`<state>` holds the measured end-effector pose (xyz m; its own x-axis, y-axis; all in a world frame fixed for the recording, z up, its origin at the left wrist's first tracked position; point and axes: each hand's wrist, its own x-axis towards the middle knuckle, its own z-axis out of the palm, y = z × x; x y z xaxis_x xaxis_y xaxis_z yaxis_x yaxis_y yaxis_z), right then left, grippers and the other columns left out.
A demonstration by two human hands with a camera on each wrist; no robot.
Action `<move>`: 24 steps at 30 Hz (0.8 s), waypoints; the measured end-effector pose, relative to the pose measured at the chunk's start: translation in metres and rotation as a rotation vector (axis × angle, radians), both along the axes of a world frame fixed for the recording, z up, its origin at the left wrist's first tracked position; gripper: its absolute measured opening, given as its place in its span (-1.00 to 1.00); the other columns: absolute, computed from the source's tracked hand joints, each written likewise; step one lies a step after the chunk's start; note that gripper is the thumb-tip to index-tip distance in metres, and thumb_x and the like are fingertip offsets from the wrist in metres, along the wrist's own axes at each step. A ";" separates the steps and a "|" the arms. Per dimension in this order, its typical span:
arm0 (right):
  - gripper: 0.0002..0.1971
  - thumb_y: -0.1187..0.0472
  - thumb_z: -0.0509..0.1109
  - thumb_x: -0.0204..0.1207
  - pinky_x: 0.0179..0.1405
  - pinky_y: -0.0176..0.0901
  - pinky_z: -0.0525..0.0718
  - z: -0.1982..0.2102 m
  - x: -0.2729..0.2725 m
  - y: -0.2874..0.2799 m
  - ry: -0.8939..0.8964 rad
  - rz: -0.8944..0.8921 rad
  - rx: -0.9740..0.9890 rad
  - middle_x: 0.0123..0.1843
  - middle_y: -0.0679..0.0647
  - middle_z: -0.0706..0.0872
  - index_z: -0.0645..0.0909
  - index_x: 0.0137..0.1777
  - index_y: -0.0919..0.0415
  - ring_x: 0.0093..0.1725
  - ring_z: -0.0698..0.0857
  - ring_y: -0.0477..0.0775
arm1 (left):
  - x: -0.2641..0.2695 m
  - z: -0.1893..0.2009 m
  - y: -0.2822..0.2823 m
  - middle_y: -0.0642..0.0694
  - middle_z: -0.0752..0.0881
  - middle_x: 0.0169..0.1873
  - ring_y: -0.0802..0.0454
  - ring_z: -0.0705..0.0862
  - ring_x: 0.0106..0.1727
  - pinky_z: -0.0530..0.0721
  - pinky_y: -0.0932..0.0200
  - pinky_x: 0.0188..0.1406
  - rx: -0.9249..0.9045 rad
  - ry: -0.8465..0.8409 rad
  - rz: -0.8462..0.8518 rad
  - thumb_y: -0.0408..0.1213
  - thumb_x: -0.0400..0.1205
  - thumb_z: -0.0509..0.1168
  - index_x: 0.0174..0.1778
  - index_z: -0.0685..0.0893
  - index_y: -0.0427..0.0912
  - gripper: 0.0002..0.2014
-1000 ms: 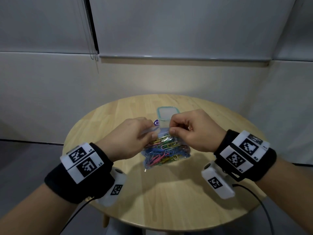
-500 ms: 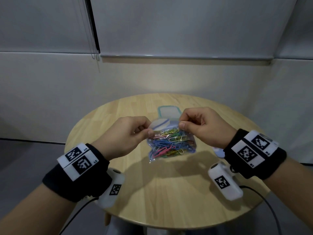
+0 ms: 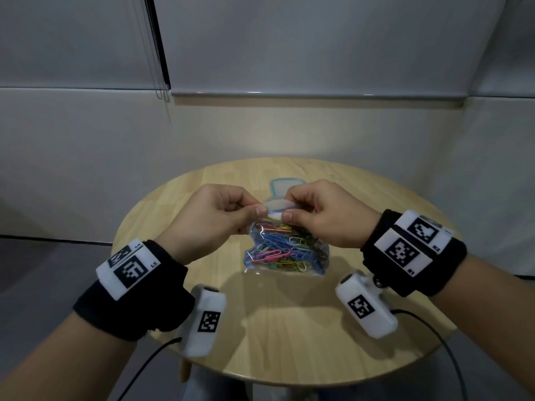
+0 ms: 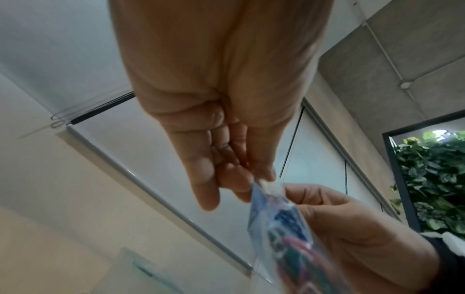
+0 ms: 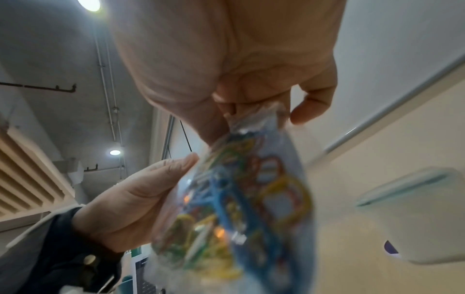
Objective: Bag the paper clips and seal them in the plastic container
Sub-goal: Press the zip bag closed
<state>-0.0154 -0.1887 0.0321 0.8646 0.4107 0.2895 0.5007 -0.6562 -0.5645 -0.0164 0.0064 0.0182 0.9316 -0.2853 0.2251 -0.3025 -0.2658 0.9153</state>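
A clear zip bag (image 3: 285, 250) full of coloured paper clips hangs above the round wooden table (image 3: 289, 328), held up by its top edge. My left hand (image 3: 257, 212) pinches the bag's top strip on the left, and my right hand (image 3: 286, 214) pinches it on the right, thumbs close together. The bag (image 4: 281, 228) shows blurred in the left wrist view under my left hand (image 4: 254, 179), and the bag (image 5: 239, 195) hangs from my right hand (image 5: 234, 115) in the right wrist view. The clear plastic container (image 3: 279, 188) with a teal rim stands behind my hands, mostly hidden.
The container (image 5: 417, 214) sits on the table to the right in the right wrist view, a small purple mark on it. White walls and a roller blind stand behind the table. Bare tabletop lies in front of the bag.
Both hands have lifted the bag off the table and brought its top edge upright. My thumbs have slid closer together along the top strip.
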 end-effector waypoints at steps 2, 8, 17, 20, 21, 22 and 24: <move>-0.62 0.28 0.39 0.51 -0.40 -0.29 0.36 -0.001 -0.001 0.001 -0.024 -0.032 -0.019 -0.47 -0.14 0.43 0.37 -0.48 -0.01 -0.45 0.41 -0.17 | 0.002 -0.001 0.004 0.02 0.71 -0.56 0.17 0.59 -0.50 0.69 0.17 -0.28 0.047 -0.029 0.020 -0.40 0.59 0.42 -0.27 0.75 -0.29 -0.88; -0.70 0.25 0.39 0.50 -0.32 -0.14 0.42 -0.004 -0.003 0.000 -0.028 -0.068 -0.004 -0.46 -0.11 0.48 0.42 -0.42 0.04 -0.41 0.44 -0.10 | 0.001 -0.001 0.005 -0.02 0.74 -0.50 0.04 0.63 -0.41 0.73 -0.17 -0.22 0.179 -0.158 0.084 -0.21 0.48 0.44 -0.34 0.78 -0.11 -0.90; -0.79 0.21 0.31 0.56 -0.31 -0.04 0.50 -0.006 -0.006 0.010 -0.018 -0.013 -0.025 -0.41 -0.02 0.54 0.48 -0.32 0.12 -0.38 0.49 0.00 | 0.001 0.008 -0.002 -0.04 0.78 -0.46 0.16 0.65 -0.43 0.69 0.07 -0.33 0.288 -0.194 0.041 -0.23 0.56 0.43 -0.29 0.74 -0.15 -0.87; -0.82 0.17 0.31 0.56 -0.28 0.04 0.55 -0.006 -0.007 0.011 -0.076 0.000 -0.053 -0.40 0.02 0.57 0.51 -0.27 0.16 -0.35 0.53 0.07 | -0.002 0.010 -0.005 0.04 0.74 -0.48 0.24 0.61 -0.44 0.58 0.25 -0.39 0.370 -0.224 0.020 -0.23 0.60 0.40 -0.26 0.75 -0.16 -0.86; -0.83 0.16 0.31 0.56 -0.27 0.05 0.56 -0.006 -0.007 0.011 -0.095 0.004 -0.061 -0.39 0.03 0.60 0.53 -0.25 0.16 -0.33 0.55 0.08 | -0.003 0.010 -0.005 0.01 0.77 -0.43 0.19 0.63 -0.39 0.61 0.17 -0.34 0.384 -0.227 0.011 -0.20 0.60 0.40 -0.25 0.75 -0.15 -0.85; -0.84 0.14 0.31 0.55 -0.25 0.05 0.58 -0.006 -0.008 0.011 -0.108 0.009 -0.067 -0.36 0.05 0.63 0.55 -0.23 0.18 -0.31 0.57 0.09 | -0.004 0.010 -0.006 -0.03 0.78 -0.40 0.15 0.65 -0.35 0.63 0.11 -0.28 0.396 -0.230 0.003 -0.19 0.61 0.39 -0.24 0.75 -0.13 -0.85; -0.84 0.13 0.32 0.54 -0.22 0.06 0.62 -0.006 -0.007 0.010 -0.128 0.018 -0.084 -0.32 0.10 0.69 0.58 -0.18 0.21 -0.27 0.61 0.13 | -0.005 0.009 -0.007 -0.06 0.75 -0.40 0.11 0.61 -0.34 0.60 0.03 -0.25 0.426 -0.241 -0.007 -0.17 0.62 0.38 -0.25 0.73 -0.11 -0.84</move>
<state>-0.0223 -0.1787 0.0259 0.8152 0.4530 0.3609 0.5770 -0.6886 -0.4391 -0.0210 -0.0005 0.0275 0.8652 -0.4048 0.2959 -0.4954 -0.5987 0.6293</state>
